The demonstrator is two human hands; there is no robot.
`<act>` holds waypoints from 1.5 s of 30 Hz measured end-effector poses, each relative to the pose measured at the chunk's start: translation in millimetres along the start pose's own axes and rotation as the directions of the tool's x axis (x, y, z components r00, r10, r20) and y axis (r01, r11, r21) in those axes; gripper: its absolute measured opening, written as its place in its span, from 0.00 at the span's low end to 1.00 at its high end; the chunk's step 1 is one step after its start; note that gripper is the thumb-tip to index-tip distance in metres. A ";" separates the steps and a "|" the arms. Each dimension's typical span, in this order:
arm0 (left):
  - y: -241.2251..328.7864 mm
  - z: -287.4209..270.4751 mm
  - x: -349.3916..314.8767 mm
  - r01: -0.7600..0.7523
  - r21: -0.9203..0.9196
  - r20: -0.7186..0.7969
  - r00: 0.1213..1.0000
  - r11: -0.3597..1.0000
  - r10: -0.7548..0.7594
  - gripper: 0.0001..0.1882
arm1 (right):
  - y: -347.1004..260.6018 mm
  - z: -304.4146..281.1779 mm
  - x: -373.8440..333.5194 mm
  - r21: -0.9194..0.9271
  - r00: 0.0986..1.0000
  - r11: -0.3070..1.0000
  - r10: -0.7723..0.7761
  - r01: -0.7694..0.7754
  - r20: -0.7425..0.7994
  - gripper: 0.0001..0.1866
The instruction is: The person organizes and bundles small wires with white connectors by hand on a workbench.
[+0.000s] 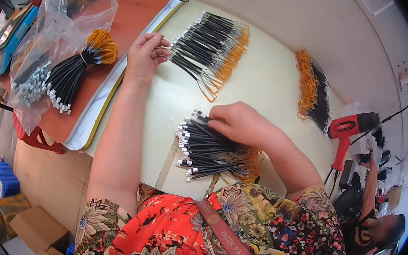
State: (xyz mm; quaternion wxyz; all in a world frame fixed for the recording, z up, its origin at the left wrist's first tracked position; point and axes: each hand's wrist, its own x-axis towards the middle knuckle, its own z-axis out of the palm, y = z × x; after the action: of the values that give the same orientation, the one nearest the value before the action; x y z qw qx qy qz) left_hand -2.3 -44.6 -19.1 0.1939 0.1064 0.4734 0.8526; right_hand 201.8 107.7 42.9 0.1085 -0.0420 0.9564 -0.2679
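My left hand [147, 54], fingers curled together, is beside the near end of a row of short black cables [209, 41] with white connectors and orange wire ends. Whether a cable end lies between its fingertips cannot be made out. Close to my body, my right hand [238, 123] bends over a loose pile of similar black cables [204, 147]. Its thumb and fingers are pinched together at the pile's far edge, and what they grip is hidden. White connectors in this pile point left; its orange wire ends show below my right wrist.
On the right lie another cable bunch [313, 90] and a red heat gun [348, 133]. A tied cable bundle [78, 63] and clear plastic bag [31, 71] rest on the red-brown surface [137, 9] at left. Cardboard boxes [37, 229] stand below left. Another person [373, 219] is at lower right.
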 end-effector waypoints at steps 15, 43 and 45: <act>10.2 22.5 -21.9 0.087 0.208 0.541 0.819 0.974 -0.188 0.10 | 0.6 -35.1 14.0 0.428 0.945 0.898 0.220 -0.100 -0.242 0.08; 4.0 35.7 -32.9 0.168 0.238 0.621 0.731 0.957 -0.283 0.07 | 6.8 -41.0 -21.6 0.656 0.973 0.734 0.229 -0.174 0.002 0.09; 5.0 32.7 -30.4 0.156 0.156 0.589 0.778 0.975 -0.218 0.08 | 12.3 -37.3 -8.5 0.732 0.990 0.673 0.142 -0.105 0.012 0.08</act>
State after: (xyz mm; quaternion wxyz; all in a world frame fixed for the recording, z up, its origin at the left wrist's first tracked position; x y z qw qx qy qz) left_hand 35.9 -35.0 2.5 0.4124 0.3337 0.4369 0.7264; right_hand 201.2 138.1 69.1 0.1121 0.0756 0.7729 -0.6200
